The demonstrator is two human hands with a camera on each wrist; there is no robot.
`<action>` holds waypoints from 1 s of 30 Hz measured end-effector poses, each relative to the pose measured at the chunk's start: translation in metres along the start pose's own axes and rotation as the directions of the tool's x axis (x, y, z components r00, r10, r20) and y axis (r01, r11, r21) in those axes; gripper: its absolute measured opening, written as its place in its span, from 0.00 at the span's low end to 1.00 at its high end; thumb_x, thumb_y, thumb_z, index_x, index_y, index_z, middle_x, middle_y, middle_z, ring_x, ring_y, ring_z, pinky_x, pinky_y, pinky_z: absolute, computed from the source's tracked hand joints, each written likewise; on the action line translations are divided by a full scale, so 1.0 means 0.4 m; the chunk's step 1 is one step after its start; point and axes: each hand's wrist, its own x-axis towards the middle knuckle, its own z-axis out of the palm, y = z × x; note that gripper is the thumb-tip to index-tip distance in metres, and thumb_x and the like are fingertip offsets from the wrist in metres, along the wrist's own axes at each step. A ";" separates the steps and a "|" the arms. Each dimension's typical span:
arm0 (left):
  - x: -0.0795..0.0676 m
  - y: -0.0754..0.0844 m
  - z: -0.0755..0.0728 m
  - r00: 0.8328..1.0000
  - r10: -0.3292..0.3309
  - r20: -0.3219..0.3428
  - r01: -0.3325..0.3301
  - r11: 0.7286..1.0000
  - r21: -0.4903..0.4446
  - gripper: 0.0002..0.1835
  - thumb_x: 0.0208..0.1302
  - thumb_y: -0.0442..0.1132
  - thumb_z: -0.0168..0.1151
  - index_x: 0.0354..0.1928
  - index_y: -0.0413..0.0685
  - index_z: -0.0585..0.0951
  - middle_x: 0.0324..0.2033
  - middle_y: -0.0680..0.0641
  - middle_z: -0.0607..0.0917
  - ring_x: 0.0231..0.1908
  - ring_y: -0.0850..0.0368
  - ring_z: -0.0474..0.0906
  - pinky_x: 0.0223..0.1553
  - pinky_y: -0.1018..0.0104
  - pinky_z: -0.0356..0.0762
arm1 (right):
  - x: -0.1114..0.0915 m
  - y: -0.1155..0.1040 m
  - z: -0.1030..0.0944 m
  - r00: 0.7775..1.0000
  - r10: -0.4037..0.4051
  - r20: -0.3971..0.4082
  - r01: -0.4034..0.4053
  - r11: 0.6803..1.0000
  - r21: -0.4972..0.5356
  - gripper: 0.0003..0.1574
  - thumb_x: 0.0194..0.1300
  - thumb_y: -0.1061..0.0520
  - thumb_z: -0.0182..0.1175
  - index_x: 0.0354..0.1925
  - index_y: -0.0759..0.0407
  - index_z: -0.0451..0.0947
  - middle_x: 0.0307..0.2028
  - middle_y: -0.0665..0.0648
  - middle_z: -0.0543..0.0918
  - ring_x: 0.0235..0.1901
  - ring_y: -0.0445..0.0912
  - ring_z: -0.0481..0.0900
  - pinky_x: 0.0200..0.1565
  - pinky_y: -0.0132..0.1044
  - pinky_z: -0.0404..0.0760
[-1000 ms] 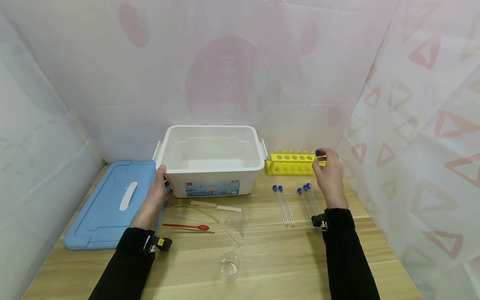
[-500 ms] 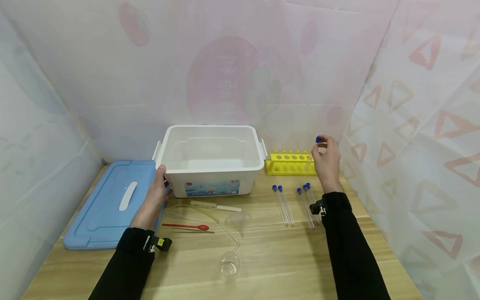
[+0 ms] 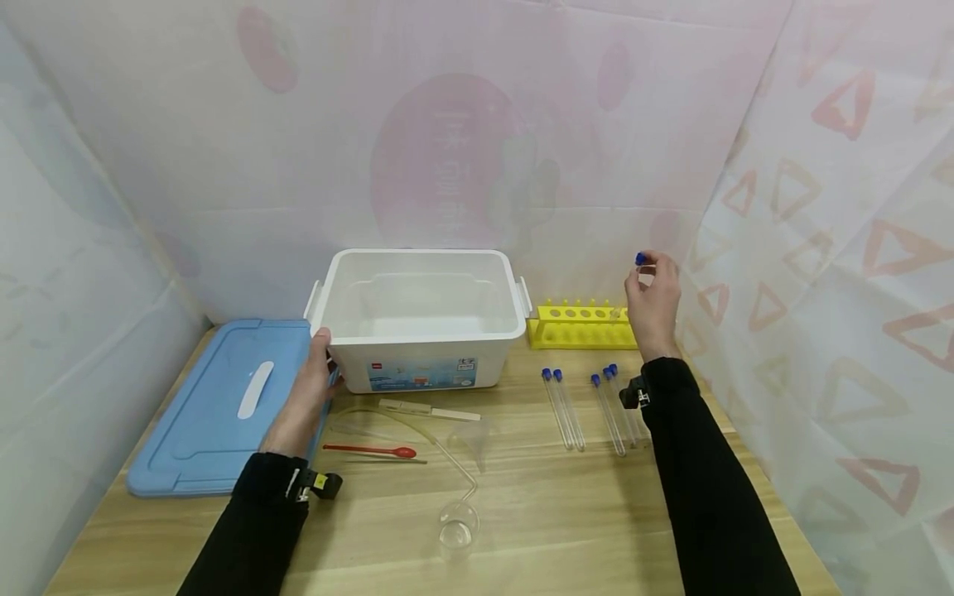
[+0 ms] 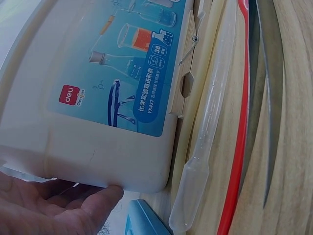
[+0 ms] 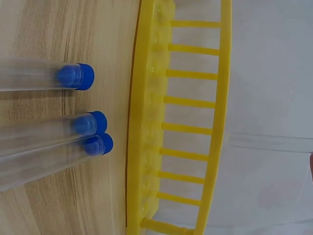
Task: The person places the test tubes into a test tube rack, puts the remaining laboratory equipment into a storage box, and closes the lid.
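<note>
My right hand [image 3: 656,302] pinches a blue-capped test tube [image 3: 640,260] near its cap. In the right wrist view, the lower end of that clear tube [image 5: 269,142] is at the top bar of the yellow test tube rack [image 5: 220,98]; I cannot tell whether it is in a hole. My left hand [image 3: 301,401] rests against the left end of the white plastic bin [image 3: 417,360], its fingers [image 4: 105,200] touching the wall. More blue-capped test tubes [image 3: 564,410] lie on the table in front of the rack, some partly behind the right wrist.
Left of the bin lies a blue lid [image 3: 201,430]. In front are a wooden test tube clamp [image 3: 428,410], rubber tubing [image 3: 417,426], a plastic dropper [image 4: 195,191], a red spoon [image 3: 373,450], tweezers [image 4: 271,98], a clear funnel [image 3: 473,439] and a small glass vessel [image 3: 457,530].
My right hand has risen with the test tube, whose cap is higher and slightly farther right. The left hand and the bin have not moved.
</note>
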 end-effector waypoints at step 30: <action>0.002 -0.005 0.005 1.000 0.028 -0.002 -0.029 1.000 -0.011 0.44 0.76 0.74 0.29 0.85 0.61 0.42 0.83 0.41 0.41 0.79 0.38 0.41 0.72 0.28 0.51 | -0.026 0.082 0.042 0.993 0.081 0.085 -0.079 0.996 -0.035 0.23 0.78 0.59 0.56 0.67 0.57 0.68 0.59 0.60 0.73 0.56 0.51 0.76 0.55 0.45 0.82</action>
